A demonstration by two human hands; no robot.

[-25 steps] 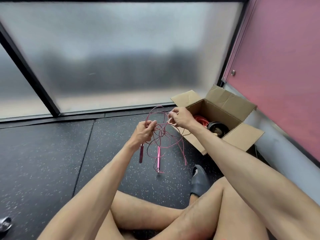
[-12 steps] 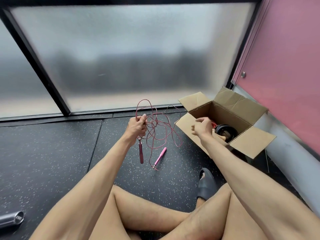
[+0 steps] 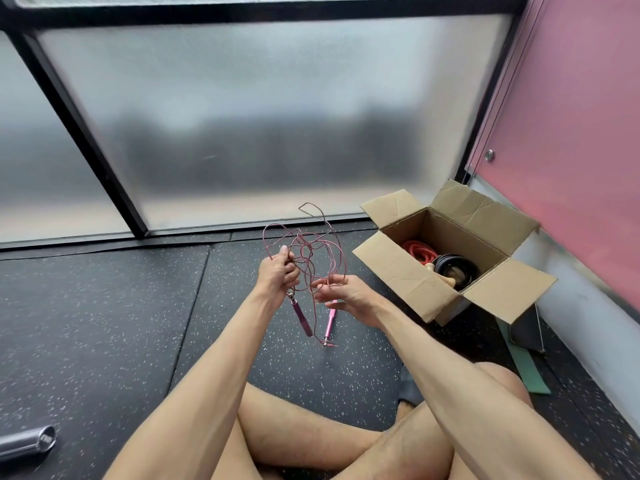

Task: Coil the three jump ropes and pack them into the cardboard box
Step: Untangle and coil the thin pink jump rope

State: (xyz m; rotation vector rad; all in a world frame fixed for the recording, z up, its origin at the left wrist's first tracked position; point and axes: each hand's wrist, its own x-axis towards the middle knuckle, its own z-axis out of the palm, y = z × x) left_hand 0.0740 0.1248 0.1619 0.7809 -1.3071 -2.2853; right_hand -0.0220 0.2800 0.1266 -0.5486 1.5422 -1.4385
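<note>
Pink for the thin jump rope [image 3: 302,244] and handles [image 3: 302,318]. Plain brown for the cardboard box [image 3: 408,282], red coil [image 3: 414,249] and black coil [image 3: 453,268] inside. Black flecked white across the floor mat [image 3: 104,323].

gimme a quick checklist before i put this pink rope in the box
1. Pink rope coiled: not ok, loose tangled loops stick up.
2. Left grip on the rope: ok, it holds the bundle.
3. Right grip free to wind: ok, fingers relaxed beside the loops.
4. Handles gathered: not ok, dark handle and pink handle hang below the grips.
5. Cardboard box open: ok, flaps folded out.
6. Room inside: ok, red rope and black rope lie low.
</note>
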